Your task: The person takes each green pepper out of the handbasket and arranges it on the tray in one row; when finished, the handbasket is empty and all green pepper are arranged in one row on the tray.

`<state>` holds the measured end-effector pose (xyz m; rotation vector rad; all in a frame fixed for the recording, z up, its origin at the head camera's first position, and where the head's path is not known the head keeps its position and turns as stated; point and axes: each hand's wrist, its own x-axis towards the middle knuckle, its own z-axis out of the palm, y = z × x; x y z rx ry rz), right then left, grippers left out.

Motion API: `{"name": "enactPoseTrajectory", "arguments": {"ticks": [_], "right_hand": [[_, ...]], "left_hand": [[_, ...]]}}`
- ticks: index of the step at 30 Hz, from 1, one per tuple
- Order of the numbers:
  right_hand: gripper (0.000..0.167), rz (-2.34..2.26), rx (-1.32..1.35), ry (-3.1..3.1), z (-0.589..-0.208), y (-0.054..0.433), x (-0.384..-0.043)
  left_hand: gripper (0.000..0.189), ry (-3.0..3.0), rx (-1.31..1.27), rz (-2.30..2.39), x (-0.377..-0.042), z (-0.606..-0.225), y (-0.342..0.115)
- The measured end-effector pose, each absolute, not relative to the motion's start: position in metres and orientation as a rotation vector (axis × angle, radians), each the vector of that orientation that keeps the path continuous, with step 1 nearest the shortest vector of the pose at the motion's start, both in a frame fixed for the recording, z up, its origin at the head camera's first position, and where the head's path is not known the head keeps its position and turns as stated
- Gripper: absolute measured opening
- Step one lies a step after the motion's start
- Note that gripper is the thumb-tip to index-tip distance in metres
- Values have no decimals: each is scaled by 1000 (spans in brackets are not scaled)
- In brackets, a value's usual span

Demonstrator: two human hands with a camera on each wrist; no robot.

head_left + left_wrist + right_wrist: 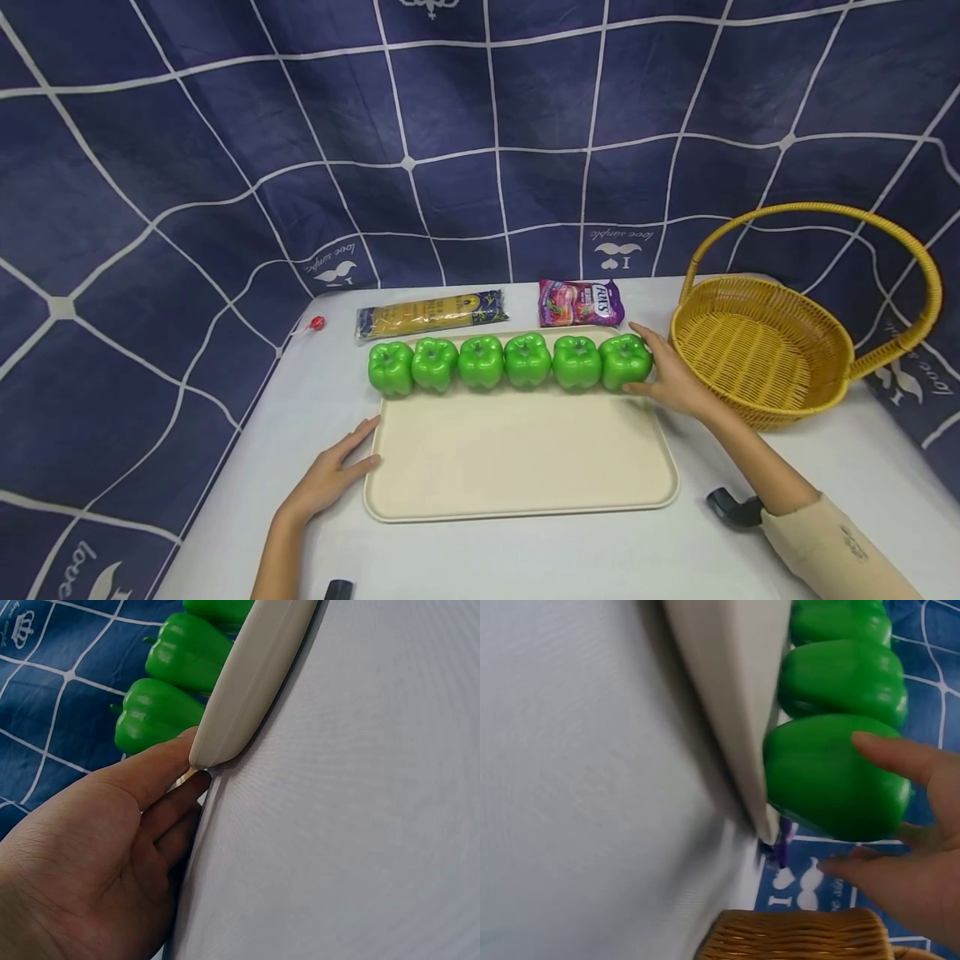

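Observation:
Several green bell peppers (481,362) stand in a row along the far part of a cream tray (525,458). My left hand (330,475) is at the tray's left edge, its thumb and fingers spread against the rim (244,682). At the right end of the row, my right hand (670,375) spreads around the last bell pepper (624,363). In the right wrist view its thumb (896,754) lies over that pepper's side, while another finger extends past it, apart from the pepper. Part of the other fingers is hidden behind the pepper.
A yellow wicker basket (757,350) with a tall handle stands right of the tray. Behind the tray lie a pasta packet (431,315) and a purple candy bag (581,303). A red lollipop (317,322) is at the far left. A black object (735,510) lies near the right forearm.

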<state>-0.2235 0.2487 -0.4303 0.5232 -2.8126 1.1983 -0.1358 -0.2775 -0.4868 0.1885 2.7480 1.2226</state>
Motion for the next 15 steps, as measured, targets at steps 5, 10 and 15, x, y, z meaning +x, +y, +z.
{"name": "enactPoseTrajectory", "arguments": {"ticks": [5, 10, 15], "right_hand": [[99, 1132, 522, -2774, -418, 251, -212], [94, 1103, 561, -2666, -395, 255, -197], [86, 1053, 493, -2573, -363, 266, -185]], "left_hand": [[63, 2749, 199, 1197, -139, -484, -277], [63, 2742, 187, 1182, -141, -480, -280], [62, 2716, 183, 1173, -141, -474, -281]]}}
